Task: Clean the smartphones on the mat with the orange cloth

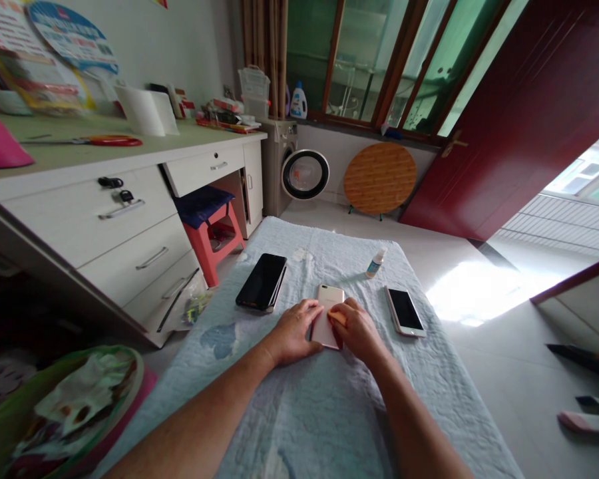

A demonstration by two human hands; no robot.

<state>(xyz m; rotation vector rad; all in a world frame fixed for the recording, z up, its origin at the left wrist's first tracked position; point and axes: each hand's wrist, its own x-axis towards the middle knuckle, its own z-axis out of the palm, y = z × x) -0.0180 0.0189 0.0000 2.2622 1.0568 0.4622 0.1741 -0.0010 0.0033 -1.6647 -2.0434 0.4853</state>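
Pink phone [328, 299] lies back-up on a pale blue cloth [299, 412], directly under the grip. The left hand [295, 330] rests flat, its fingers loose against the phone's left edge. The right hand [358, 327] has its fingers closed on a small orange pad [337, 318], pressed to the phone's back. A black phone [262, 281] lies left of the grip, a white-edged phone [404, 311] right of it, and a small bottle [376, 263] beyond.

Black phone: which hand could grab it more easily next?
Probably the left. The black phone lies nearer the left hand, which only rests on the pink phone, while the right hand holds an orange pad.
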